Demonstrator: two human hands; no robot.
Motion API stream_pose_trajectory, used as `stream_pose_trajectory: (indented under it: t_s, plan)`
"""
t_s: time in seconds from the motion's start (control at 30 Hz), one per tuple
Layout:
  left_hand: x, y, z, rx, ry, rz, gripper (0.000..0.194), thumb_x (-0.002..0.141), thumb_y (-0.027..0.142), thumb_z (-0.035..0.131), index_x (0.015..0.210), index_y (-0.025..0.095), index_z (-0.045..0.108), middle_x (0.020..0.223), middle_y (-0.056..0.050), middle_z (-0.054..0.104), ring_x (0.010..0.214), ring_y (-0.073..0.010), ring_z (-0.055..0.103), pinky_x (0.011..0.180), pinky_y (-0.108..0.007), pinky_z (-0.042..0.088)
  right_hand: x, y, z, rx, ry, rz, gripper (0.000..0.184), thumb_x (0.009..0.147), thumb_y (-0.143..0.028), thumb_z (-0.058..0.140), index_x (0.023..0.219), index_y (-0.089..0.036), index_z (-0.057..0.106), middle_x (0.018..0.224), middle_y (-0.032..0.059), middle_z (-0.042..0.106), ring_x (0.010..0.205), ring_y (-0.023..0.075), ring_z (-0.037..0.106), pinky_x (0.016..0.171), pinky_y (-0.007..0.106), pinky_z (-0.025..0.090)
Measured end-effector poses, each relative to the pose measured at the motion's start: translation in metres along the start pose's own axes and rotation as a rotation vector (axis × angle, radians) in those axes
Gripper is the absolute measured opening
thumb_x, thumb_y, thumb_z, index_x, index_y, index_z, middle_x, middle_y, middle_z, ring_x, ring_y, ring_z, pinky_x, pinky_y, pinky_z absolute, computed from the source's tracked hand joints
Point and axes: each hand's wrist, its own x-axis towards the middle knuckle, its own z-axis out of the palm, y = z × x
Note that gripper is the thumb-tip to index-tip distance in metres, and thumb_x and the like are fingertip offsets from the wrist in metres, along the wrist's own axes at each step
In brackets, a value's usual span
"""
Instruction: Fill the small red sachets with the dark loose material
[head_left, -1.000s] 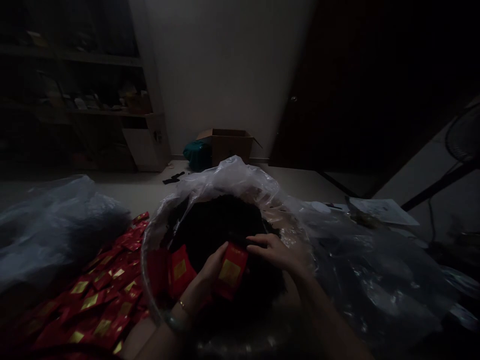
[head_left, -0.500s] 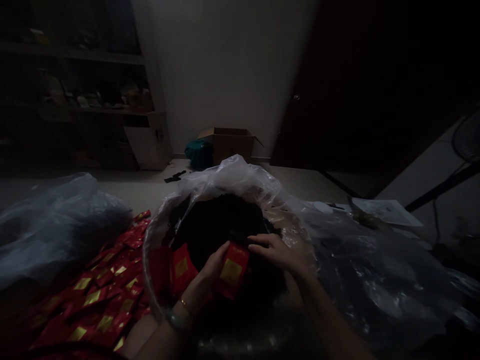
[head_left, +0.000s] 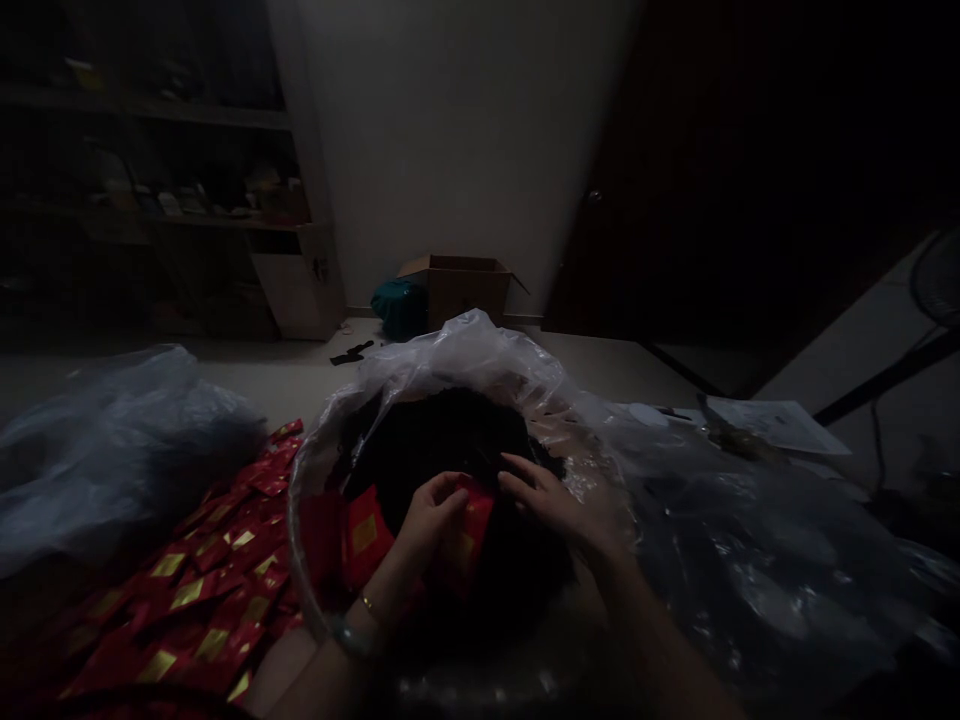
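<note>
My left hand is closed on a red packet with a dim gold label, pinching it near its top. Just right of the packet is my right hand, its fingers apart and nothing visible in them. Both hands are over a round container lined with clear plastic, which holds dark loose material whose kind I cannot make out in the poor light. More red packets lean inside the container at its left side, left of my left wrist.
Left of the container lies a heap of red packets beside a clear plastic bag. Plastic sheeting spreads on the right. An open cardboard box and a green bag stand by the wall. Shelves rise at the left.
The right fingers have come away from the packet's top edge and spread. My left hand has shifted its grip up to the packet's top, and the packet now tilts, its label darker.
</note>
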Motion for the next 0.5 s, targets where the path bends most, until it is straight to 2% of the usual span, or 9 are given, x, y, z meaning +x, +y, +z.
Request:
stream_pose_trajectory:
  t_s: [0.13,0.23,0.33,0.5]
  plan:
    - [-0.001,-0.001,0.003,0.1,0.049,0.024,0.025,0.057,0.028,0.077,0.077,0.014,0.07,0.072,-0.003,0.071,0.068,-0.0175,0.062,0.066,-0.025,0.045,-0.001,-0.005,0.016,0.128,0.002,-0.049,0.06,0.064,-0.034,0.073,0.118,-0.02,0.055,0.101,0.0032,0.067,0.092,0.021,0.063,0.082,0.033,0.049]
    - [-0.003,-0.001,0.005,0.153,0.051,0.023,0.018,0.06,0.03,0.075,0.069,0.014,0.071,0.066,-0.004,0.07,0.065,-0.0176,0.061,0.064,-0.025,0.044,-0.001,-0.007,0.026,0.153,0.009,-0.045,0.047,0.06,-0.026,0.073,0.105,-0.019,0.06,0.092,0.0022,0.067,0.088,0.0212,0.062,0.079,0.033,0.049]
    - [-0.005,-0.002,0.008,0.162,0.066,0.043,0.017,0.063,0.032,0.073,0.065,0.015,0.072,0.064,-0.003,0.07,0.063,-0.0167,0.059,0.062,-0.024,0.042,-0.002,-0.008,0.029,0.159,0.054,-0.032,0.037,0.059,-0.024,0.071,0.094,-0.018,0.062,0.076,0.0001,0.065,0.076,0.0195,0.061,0.07,0.03,0.049]
    - [-0.004,-0.002,0.005,0.158,0.042,0.018,0.032,0.065,0.043,0.07,0.07,0.012,0.072,0.059,-0.001,0.066,0.056,-0.0131,0.053,0.054,-0.022,0.036,-0.007,-0.014,0.024,0.249,0.06,0.004,0.041,0.057,-0.028,0.074,0.094,-0.018,0.061,0.069,-0.0017,0.061,0.066,0.017,0.058,0.062,0.028,0.047]
